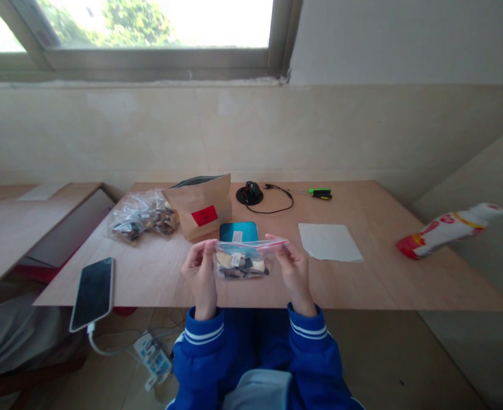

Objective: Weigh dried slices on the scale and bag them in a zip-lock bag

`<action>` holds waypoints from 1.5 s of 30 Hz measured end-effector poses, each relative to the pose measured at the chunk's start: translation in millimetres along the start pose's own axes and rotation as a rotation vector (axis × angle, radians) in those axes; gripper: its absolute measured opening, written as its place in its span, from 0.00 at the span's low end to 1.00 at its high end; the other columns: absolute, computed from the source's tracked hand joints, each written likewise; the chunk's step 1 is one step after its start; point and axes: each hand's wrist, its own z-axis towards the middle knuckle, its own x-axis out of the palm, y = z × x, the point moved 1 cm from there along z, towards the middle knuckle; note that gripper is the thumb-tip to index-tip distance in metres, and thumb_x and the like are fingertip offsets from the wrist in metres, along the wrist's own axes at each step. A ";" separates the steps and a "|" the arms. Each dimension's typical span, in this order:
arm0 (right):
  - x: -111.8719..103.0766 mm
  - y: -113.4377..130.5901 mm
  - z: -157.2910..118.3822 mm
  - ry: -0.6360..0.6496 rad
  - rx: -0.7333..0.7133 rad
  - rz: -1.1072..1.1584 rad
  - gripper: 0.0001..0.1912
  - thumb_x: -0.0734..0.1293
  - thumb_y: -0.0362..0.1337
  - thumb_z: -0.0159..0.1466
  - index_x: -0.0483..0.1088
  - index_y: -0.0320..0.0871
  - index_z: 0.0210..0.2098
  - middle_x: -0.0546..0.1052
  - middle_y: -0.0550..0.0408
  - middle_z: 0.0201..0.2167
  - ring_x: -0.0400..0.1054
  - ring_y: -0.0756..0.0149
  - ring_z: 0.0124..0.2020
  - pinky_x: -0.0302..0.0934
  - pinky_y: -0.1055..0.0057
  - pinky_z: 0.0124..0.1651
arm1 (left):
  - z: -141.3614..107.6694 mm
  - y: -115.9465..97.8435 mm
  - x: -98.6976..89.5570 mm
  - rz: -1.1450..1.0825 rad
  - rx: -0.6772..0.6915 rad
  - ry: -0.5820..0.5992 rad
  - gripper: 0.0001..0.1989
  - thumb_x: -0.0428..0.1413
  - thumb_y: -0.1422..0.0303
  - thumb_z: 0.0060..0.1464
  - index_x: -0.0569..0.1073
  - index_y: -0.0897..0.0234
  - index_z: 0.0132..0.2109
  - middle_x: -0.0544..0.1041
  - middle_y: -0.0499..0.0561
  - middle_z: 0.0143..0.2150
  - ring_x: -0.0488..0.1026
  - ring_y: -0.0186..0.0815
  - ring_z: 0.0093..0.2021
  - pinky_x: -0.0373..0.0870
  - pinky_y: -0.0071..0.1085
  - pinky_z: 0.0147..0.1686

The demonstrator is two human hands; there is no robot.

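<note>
Evenly held: one small zip bag between two hands

One clear zip bag [243, 265] with a red-lined top strip is stretched between the person's two hands. The left hand [200, 273] pinches its left top corner between thumb and fingers; the right hand [295, 273] grips the right top corner, one finger reaching along the strip. The bag hangs directly between them, toward the front edge of the table [383, 287], holding dark and pale pieces too jumbled to count and one white label. Whether its base touches the wood cannot be told.

Just beyond it lies one blue box [228, 230], partly covered by the bag's top. One brown pouch [194, 215] stands open behind the left hand, with clear bags of parts [143, 216] touching or just beside it; their number is unclear. Near the back edge are one round black device [250, 195], one black cable [272, 212] and two handles, one green [320, 190], one black and yellow [323, 197].

Right of the hands lies one white sheet [330, 242], then a broad stretch of bare wood, then one bottle [448, 230] near the right edge. One phone [93, 294] overlaps the front left corner.
</note>
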 end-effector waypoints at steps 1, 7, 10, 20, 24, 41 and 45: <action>-0.8 1.1 -0.2 -0.009 0.023 0.016 0.16 0.64 0.49 0.64 0.75 0.45 0.41 0.81 0.52 0.33 0.77 0.59 0.35 0.70 0.62 0.44 | 0.6 -0.4 -1.1 0.008 -0.001 0.027 0.15 0.57 0.56 0.54 0.77 0.65 0.35 0.74 0.48 0.27 0.69 0.29 0.28 0.64 0.24 0.28; -7.1 7.3 -1.0 -0.078 0.050 -0.006 0.13 0.67 0.49 0.61 0.72 0.45 0.35 0.81 0.53 0.30 0.76 0.60 0.33 0.69 0.63 0.43 | 0.5 1.7 -3.7 0.020 -0.005 0.081 0.14 0.60 0.57 0.50 0.73 0.65 0.30 0.75 0.48 0.28 0.70 0.30 0.29 0.67 0.25 0.30; -8.5 5.4 -1.8 -0.169 0.022 0.003 0.12 0.67 0.47 0.61 0.73 0.44 0.32 0.80 0.53 0.28 0.76 0.61 0.34 0.69 0.65 0.43 | -1.2 2.2 -5.3 0.040 -0.022 0.096 0.15 0.61 0.58 0.49 0.72 0.66 0.28 0.73 0.47 0.25 0.70 0.30 0.27 0.66 0.25 0.29; 5.6 -5.6 -2.0 -0.362 0.137 0.285 0.15 0.70 0.48 0.57 0.74 0.42 0.34 0.79 0.56 0.25 0.71 0.70 0.23 0.64 0.74 0.26 | -9.7 0.8 -4.2 -0.065 -0.131 0.125 0.14 0.59 0.58 0.52 0.76 0.66 0.32 0.78 0.49 0.31 0.73 0.33 0.33 0.68 0.26 0.35; 4.2 -3.4 -0.5 -0.335 0.104 0.156 0.15 0.68 0.48 0.60 0.73 0.41 0.35 0.80 0.53 0.28 0.74 0.65 0.27 0.68 0.69 0.32 | -11.2 3.6 -4.6 -0.090 -0.171 0.145 0.15 0.58 0.58 0.54 0.78 0.66 0.39 0.80 0.52 0.36 0.75 0.35 0.37 0.70 0.29 0.39; -3.8 -1.4 -0.6 -0.332 -0.026 0.010 0.09 0.67 0.43 0.61 0.71 0.43 0.31 0.78 0.56 0.27 0.73 0.65 0.31 0.65 0.67 0.40 | -3.4 3.0 -19.1 0.193 -0.058 0.224 0.15 0.60 0.56 0.51 0.75 0.65 0.34 0.79 0.52 0.32 0.75 0.36 0.34 0.70 0.30 0.35; 1.5 -1.3 -1.5 -0.348 -0.014 0.048 0.09 0.67 0.42 0.60 0.71 0.43 0.29 0.78 0.56 0.26 0.73 0.64 0.32 0.65 0.66 0.42 | -4.4 4.9 -18.9 0.243 0.010 0.203 0.15 0.56 0.56 0.55 0.73 0.64 0.35 0.77 0.51 0.32 0.74 0.35 0.35 0.69 0.30 0.36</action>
